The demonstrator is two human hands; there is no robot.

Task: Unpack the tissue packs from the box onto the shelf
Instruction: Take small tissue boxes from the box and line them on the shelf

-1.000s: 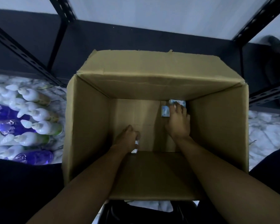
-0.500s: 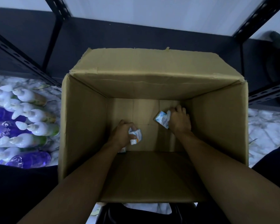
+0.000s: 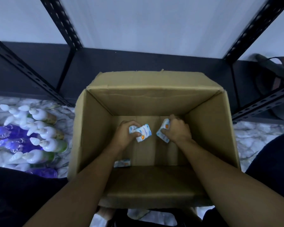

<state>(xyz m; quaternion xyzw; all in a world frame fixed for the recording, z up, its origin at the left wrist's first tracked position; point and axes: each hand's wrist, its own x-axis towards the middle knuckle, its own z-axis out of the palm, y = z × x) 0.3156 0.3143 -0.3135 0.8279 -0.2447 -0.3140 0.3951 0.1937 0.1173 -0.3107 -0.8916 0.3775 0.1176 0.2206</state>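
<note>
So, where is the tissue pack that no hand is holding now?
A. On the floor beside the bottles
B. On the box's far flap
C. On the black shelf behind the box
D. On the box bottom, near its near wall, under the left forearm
D: one loose pack lies on the bottom of the box by the near wall, while the left hand and right hand each hold packs.
</note>
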